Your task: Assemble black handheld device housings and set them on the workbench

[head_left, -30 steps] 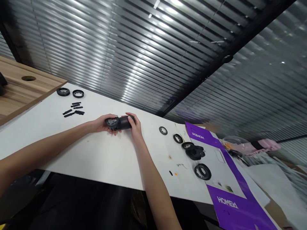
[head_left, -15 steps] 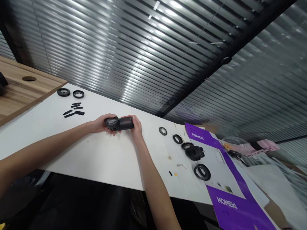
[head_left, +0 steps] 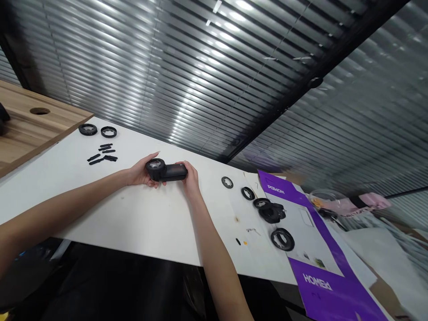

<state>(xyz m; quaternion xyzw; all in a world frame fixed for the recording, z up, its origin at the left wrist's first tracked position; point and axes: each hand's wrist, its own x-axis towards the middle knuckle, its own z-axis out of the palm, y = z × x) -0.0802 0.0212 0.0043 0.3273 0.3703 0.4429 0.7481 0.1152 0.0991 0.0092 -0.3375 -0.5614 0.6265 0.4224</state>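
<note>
A black handheld device [head_left: 174, 172] with a round head and a thick cylindrical handle is held level above the white table [head_left: 147, 227]. Under and beside its round head, at the left end, my left hand [head_left: 138, 173] supports it, with the thumb raised off the head. My right hand [head_left: 191, 177] is wrapped round the far right end of the handle. The round head faces up and shows a greyish, mesh-like centre. Some fingers of both hands are hidden behind or under the device.
Several black strips [head_left: 109, 157] and two black rings [head_left: 109, 132] lie at the left. Several black rings [head_left: 282, 239], a black part [head_left: 269, 213] and a purple-and-white sheet [head_left: 314, 285] are at the right. A corrugated metal wall [head_left: 187, 76] stands behind.
My left thumb has lifted from the round head and stretched upward. The head has tilted slightly, showing more of its centre. The right hand keeps its hold.
</note>
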